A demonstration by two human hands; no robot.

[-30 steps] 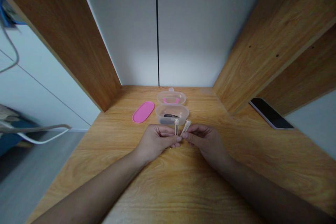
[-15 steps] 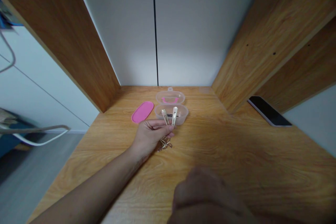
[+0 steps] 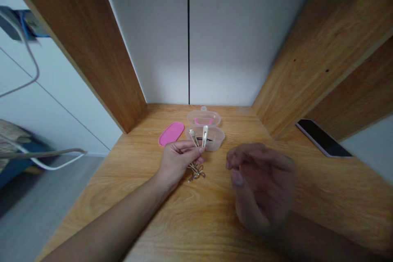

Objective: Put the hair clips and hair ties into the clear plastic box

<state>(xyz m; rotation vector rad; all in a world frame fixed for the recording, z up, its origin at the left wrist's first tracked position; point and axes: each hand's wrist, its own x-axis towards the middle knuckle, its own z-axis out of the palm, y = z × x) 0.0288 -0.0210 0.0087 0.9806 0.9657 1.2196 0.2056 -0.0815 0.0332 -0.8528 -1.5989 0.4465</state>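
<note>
My left hand [image 3: 179,160] pinches two pale gold hair clips [image 3: 199,137] that stick up from its fingertips, just in front of a small clear plastic box [image 3: 204,138]. The box is open, its hinged lid [image 3: 204,118] lying behind it, and something dark lies inside. A small heap of gold clips [image 3: 196,171] rests on the wooden desk [image 3: 184,217] under the left hand. My right hand [image 3: 260,182] hovers above the desk to the right, blurred, fingers loosely curled with nothing visible in them.
A pink oval lid [image 3: 171,133] lies left of the box. A dark phone [image 3: 324,138] rests on the desk's right side beyond a wooden side panel [image 3: 307,61]. Another wooden panel [image 3: 92,49] stands at left, with a white wall behind.
My right hand let go of its clip, dropped back toward me, then rose again to the right of the left hand. The left hand now holds both clips.
</note>
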